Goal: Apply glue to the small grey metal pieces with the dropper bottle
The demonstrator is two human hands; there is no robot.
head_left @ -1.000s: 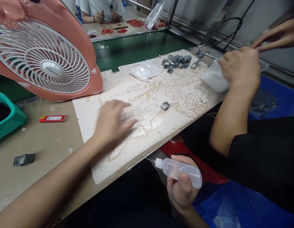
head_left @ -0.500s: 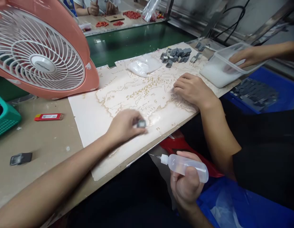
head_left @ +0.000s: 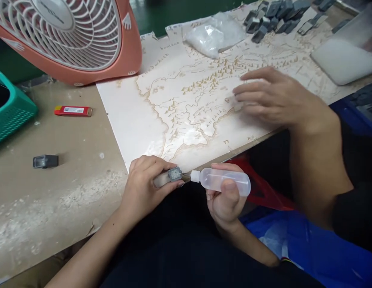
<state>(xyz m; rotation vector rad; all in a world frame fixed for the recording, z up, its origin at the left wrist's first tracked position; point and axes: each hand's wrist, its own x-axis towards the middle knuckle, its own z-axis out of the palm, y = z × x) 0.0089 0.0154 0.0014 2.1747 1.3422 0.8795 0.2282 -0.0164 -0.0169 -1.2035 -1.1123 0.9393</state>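
My left hand (head_left: pixel 145 182) pinches a small grey plastic part (head_left: pixel 175 174) at the near edge of the table. My right hand (head_left: pixel 224 200) is wrapped round a clear squeeze bottle (head_left: pixel 223 180) whose white nozzle tip touches that part. Both hands sit just below the map-printed sheet (head_left: pixel 186 100) that covers the table. A co-worker's hand (head_left: pixel 272 100) lies with fingers stretched out on the sheet to the right, blurred by motion.
A pink fan (head_left: pixel 71 36) stands at the back left, a teal basket (head_left: pixel 8 112) at the far left. A red lighter (head_left: pixel 73 111) and a loose grey part (head_left: pixel 45 161) lie on the bare table. Several grey parts (head_left: pixel 276 14), a plastic bag (head_left: pixel 214 34) and a white tub (head_left: pixel 348 60) sit at the back right.
My left hand picked up the grey part from the sheet and carried it to the table's near edge. My right hand raised the bottle until its nozzle met the part. The view tilted down.
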